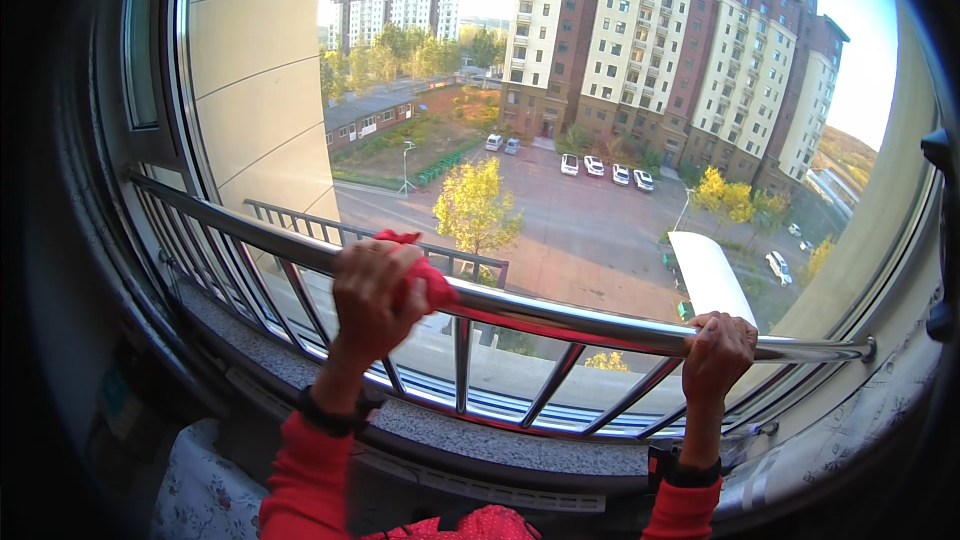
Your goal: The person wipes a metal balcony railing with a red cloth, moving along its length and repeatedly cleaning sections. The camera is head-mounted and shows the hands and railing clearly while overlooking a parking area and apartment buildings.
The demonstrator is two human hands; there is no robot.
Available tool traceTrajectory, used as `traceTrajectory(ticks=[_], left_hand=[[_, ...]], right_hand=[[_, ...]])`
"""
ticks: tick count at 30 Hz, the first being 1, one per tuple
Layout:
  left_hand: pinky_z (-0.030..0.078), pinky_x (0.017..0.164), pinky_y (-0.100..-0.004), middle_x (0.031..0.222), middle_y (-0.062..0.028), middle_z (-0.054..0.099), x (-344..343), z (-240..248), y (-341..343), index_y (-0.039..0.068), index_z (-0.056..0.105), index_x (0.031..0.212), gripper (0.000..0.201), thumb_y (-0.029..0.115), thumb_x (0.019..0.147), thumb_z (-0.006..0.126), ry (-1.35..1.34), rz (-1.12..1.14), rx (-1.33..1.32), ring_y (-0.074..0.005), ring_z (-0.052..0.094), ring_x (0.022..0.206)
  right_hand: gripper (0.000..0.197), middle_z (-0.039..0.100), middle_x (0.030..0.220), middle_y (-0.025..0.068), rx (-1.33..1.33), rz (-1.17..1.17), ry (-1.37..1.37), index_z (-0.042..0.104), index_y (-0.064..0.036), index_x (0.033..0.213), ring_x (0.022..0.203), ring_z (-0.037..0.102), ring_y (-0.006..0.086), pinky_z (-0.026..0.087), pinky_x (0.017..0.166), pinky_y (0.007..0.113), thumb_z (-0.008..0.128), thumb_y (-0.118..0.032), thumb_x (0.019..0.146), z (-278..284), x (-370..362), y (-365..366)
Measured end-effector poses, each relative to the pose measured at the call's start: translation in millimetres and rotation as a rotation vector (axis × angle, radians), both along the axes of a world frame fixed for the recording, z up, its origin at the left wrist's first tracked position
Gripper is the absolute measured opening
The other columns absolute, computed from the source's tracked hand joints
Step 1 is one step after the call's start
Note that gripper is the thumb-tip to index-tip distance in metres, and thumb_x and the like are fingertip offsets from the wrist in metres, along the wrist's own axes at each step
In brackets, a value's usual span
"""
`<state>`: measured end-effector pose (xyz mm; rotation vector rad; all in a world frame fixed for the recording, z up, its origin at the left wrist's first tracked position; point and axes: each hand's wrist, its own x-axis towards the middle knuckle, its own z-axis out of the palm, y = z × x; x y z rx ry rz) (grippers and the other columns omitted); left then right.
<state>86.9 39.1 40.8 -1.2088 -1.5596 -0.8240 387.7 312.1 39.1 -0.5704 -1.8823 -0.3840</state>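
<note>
A shiny metal handrail (570, 320) runs across the window, with upright bars below it. My left hand (372, 290) presses a red cloth (428, 285) onto the rail, left of the middle; its fingers are closed over the cloth, and part of it sticks out beyond them. Farther right, my right hand (720, 345) is wrapped round the same rail near its right end. Both wrists wear dark bands, and the sleeves are red.
Below the railing lies a speckled stone sill (500, 448). A floral cloth (210, 485) is at the lower left. Window frames rise at both sides. Beyond the glass, far below, are parked cars, trees and tall apartment buildings (650, 40).
</note>
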Motion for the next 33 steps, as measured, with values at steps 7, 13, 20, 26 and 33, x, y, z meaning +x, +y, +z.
traceTrajectory(ticks=[7,13,20,26,33], left_hand=[[0.044,0.089,-0.0455,0.095,-0.0152,0.065,-90,-5,-75,0.004,0.065,0.105,0.021,0.016,0.093,0.052,-0.15,0.134,0.081,-0.035,0.062,0.092],[0.04,0.092,-0.0493,0.097,-0.0141,0.063,-73,-11,-60,0.005,0.065,0.105,0.021,0.016,0.088,0.057,-0.094,0.162,0.12,-0.0335,0.059,0.095],[0.045,0.09,-0.0463,0.093,-0.0126,0.063,-40,-7,-37,0.008,0.064,0.106,0.028,0.021,0.081,0.064,-0.026,0.028,0.05,-0.032,0.062,0.092],[0.045,0.09,-0.0464,0.096,-0.0129,0.065,-95,-4,-85,0.008,0.065,0.105,0.024,0.017,0.083,0.061,-0.041,0.11,0.09,-0.0323,0.062,0.091],[0.043,0.093,-0.0447,0.098,-0.013,0.065,-174,-15,-142,0.008,0.064,0.101,0.019,0.019,0.091,0.052,-0.106,0.245,0.155,-0.0323,0.063,0.099]], right_hand=[[0.043,0.058,0.065,0.0089,-0.023,0.024,0.008,0.055,-0.0072,0.066,0.066,0.057,0.029,0.043,0.08,0.041,0.034,-0.02,0.101,-6,0,4],[0.035,0.056,0.073,0.0112,0.042,-0.031,-0.02,0.053,-0.0061,0.074,0.075,0.055,0.0333,0.042,0.082,0.046,0.038,-0.024,0.1,-14,1,11],[0.035,0.053,0.073,0.0102,-0.049,-0.066,-0.059,0.049,-0.0051,0.073,0.076,0.054,0.0315,0.043,0.083,0.044,0.035,-0.019,0.102,-22,4,20],[0.036,0.052,0.075,0.0124,-0.064,-0.032,-0.019,0.049,-0.0031,0.076,0.077,0.053,0.0325,0.04,0.086,0.043,0.031,-0.02,0.102,-28,5,29],[0.037,0.053,0.075,0.0124,-0.055,-0.03,0.012,0.05,-0.003,0.076,0.077,0.053,0.0319,0.041,0.087,0.044,0.03,-0.019,0.103,-28,3,27]])
